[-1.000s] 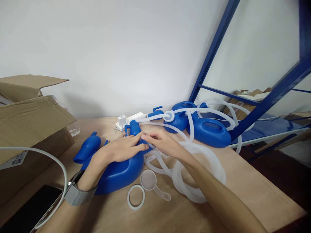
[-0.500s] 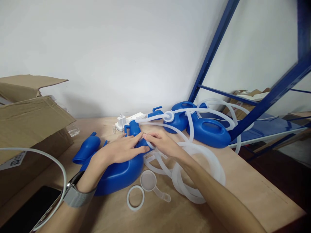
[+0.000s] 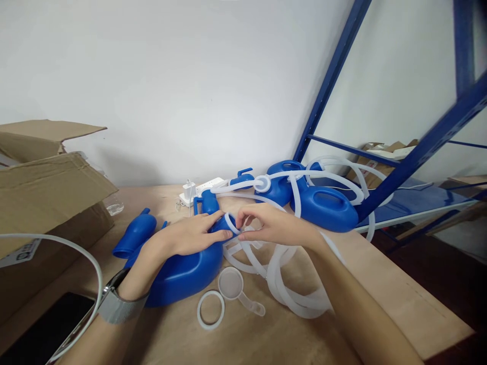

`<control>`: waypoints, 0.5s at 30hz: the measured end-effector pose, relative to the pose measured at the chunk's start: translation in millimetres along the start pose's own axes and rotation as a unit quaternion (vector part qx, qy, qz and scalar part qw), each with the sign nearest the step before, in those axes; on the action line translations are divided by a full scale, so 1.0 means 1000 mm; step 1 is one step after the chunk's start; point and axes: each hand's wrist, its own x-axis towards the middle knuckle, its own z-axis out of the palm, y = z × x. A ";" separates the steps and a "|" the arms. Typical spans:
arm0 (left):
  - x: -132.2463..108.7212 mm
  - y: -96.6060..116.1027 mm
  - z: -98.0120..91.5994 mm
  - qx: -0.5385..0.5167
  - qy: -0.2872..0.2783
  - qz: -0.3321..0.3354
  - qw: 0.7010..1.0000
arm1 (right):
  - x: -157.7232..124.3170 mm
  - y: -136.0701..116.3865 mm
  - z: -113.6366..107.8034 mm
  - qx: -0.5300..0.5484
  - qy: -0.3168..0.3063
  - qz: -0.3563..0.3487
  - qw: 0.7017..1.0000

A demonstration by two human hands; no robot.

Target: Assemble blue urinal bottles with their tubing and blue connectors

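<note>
A blue plastic bottle [image 3: 186,279] lies on its side on the table. My left hand [image 3: 186,235] is closed over its neck, thumb on the near side and fingers on the far side. Around the bottle's mouth sits a white ring [image 3: 231,224]. Just right of that ring, my right hand [image 3: 276,223] is curved with thumb and fingers apart, the fingertips close to the rim and nothing visible between them. A translucent cap with a strap [image 3: 230,284] and another white ring [image 3: 200,313] lie in front of the bottle.
Coiled clear tubing [image 3: 279,284] lies under my right forearm. More blue bottles [image 3: 327,208] stand at the back right by a blue rack [image 3: 335,71]. Left are a blue funnel-shaped piece [image 3: 137,230], a cardboard box [image 3: 53,187] and a phone [image 3: 49,329]. A power strip [image 3: 209,186] lies by the wall.
My right hand has let go of the ring at the bottle's mouth and moved slightly right, its fingers spreading. My left hand stays on the bottle neck.
</note>
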 end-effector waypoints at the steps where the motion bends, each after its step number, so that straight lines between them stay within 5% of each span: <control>1: 0.000 0.000 0.000 -0.001 0.001 0.004 1.000 | 0.002 0.002 0.002 -0.008 0.005 0.001 1.000; 15: -0.003 0.005 -0.003 0.013 -0.011 -0.008 1.000 | 0.022 0.017 0.026 0.049 0.032 0.017 0.998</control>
